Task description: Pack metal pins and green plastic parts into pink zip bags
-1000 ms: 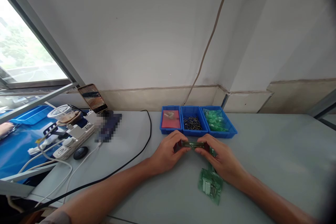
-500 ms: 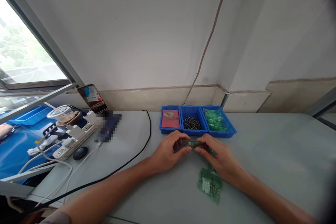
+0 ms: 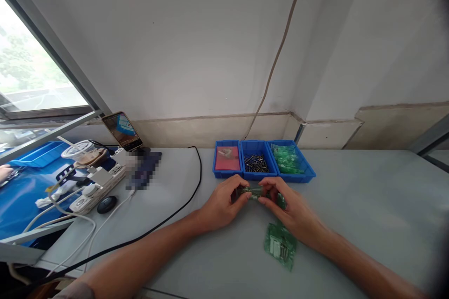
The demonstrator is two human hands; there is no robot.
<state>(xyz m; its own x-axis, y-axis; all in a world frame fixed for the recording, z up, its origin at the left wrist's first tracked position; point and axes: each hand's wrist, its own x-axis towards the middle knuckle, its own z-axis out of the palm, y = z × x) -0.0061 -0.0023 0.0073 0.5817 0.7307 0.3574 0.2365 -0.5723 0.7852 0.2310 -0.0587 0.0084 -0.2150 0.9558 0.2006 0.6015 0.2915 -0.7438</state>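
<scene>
Between my two hands is a small green plastic bag (image 3: 255, 191), held just in front of the blue bins. My left hand (image 3: 226, 201) pinches its left end with thumb and fingers. At the other end, the thumb and fingertips of my right hand (image 3: 289, 205) are closed on it. What lies inside the held bag is too small to make out. Below my right hand, a second green bag (image 3: 280, 245) lies flat on the table, with white and metallic pieces showing through. More green plastic shows partly behind the right fingers.
Three blue bins stand side by side: one with a red sheet (image 3: 227, 161), one with dark screws (image 3: 257, 164), one with green bags (image 3: 286, 159). Leftward are a black cable (image 3: 168, 218), a mouse (image 3: 107, 204), a power strip (image 3: 101, 189) and a propped phone (image 3: 122, 131).
The held green bag has changed shape between my fingers, and more of its green middle shows. Both hands stay in nearly the same place. The phone's screen picture differs.
</scene>
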